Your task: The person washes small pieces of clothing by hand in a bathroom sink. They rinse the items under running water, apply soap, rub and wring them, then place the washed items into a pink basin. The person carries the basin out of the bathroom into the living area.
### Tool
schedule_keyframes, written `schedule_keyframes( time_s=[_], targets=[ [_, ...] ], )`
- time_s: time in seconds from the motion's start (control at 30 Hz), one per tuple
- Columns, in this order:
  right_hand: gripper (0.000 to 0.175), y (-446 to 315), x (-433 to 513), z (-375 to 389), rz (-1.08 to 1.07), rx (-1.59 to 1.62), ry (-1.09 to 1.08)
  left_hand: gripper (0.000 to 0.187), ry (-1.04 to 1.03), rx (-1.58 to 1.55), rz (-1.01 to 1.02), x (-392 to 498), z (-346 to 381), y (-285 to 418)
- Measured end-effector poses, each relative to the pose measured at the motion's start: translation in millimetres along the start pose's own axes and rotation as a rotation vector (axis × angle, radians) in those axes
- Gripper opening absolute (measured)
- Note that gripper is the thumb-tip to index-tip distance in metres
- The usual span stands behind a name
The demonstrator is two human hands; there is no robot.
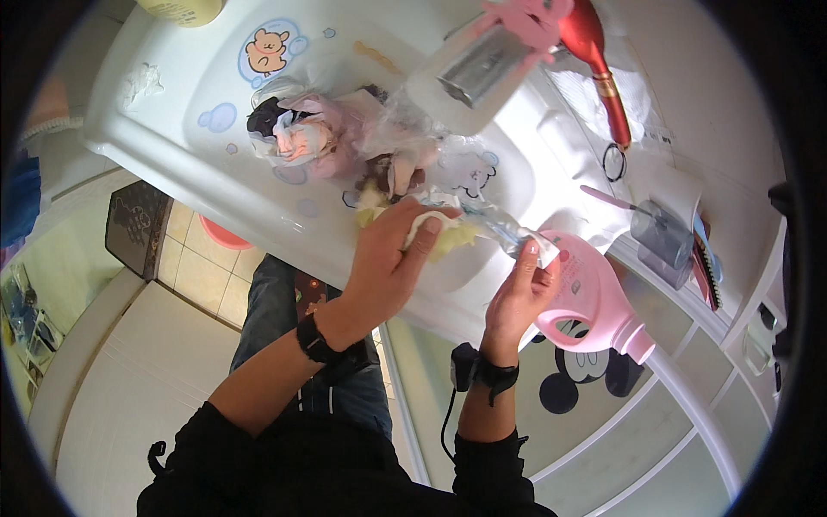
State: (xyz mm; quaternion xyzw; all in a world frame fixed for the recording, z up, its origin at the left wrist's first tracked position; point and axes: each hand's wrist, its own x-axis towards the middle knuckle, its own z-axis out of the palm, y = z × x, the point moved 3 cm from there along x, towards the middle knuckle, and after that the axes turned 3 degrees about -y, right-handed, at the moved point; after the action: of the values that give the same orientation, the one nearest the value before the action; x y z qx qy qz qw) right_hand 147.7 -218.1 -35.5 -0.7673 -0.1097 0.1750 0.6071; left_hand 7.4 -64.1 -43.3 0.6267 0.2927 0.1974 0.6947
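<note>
My left hand [394, 258] holds a wet, pale yellow cloth [455, 239] with a white edge over the front part of a white washbasin [194, 174]. Between finger and thumb, my right hand [524, 284] pinches the white end of a thin, pale blue and white strip [497, 223], stretched from near the left hand; its exact kind is unclear. Behind my hands, a heap of wet fabric [323, 142] in pink, white, dark and brown lies in the bowl. Part of it is hidden behind a see-through whitish object [426, 97]. Both wrists wear black straps.
Close to my right hand stands a pink detergent bottle [581, 291]. A red-handled brush [604, 77], a black hair tie [614, 161] and a grey translucent cup [659, 236] lie along the right side. A yellow container [184, 10] stands at the back left. Below is a red-pink basin [226, 236].
</note>
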Motion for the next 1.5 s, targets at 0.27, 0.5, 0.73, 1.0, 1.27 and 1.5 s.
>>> schedule_keyframes(
  time_s=[0.27,0.5,0.73,1.0,1.27,1.5],
  targets=[
    [0.060,14.0,-36.5,32.1,0.414,0.527,-0.284,0.052,-0.255,0.558,0.248,-9.0,61.5,11.9],
    [0.040,31.4,47.7,27.7,0.105,-0.155,-0.286,0.044,0.142,0.336,0.121,-30.6,30.8,-17.1],
    [0.038,129.2,116.1,73.2,-0.399,-0.833,-0.456,0.028,-0.062,0.189,-0.117,-45.0,8.6,-43.3],
    [0.025,73.5,61.8,56.0,0.132,-0.584,-0.675,0.054,0.131,0.174,0.077,-6.9,-12.7,-49.0],
    [0.013,-109.4,46.7,19.0,0.094,-0.386,-0.607,0.054,-0.541,0.172,0.028,68.6,56.6,-54.0],
    [0.020,-122.6,103.0,6.3,-0.056,-0.176,-0.331,0.042,-0.535,0.027,-0.225,80.0,69.9,-60.8]
  ],
)
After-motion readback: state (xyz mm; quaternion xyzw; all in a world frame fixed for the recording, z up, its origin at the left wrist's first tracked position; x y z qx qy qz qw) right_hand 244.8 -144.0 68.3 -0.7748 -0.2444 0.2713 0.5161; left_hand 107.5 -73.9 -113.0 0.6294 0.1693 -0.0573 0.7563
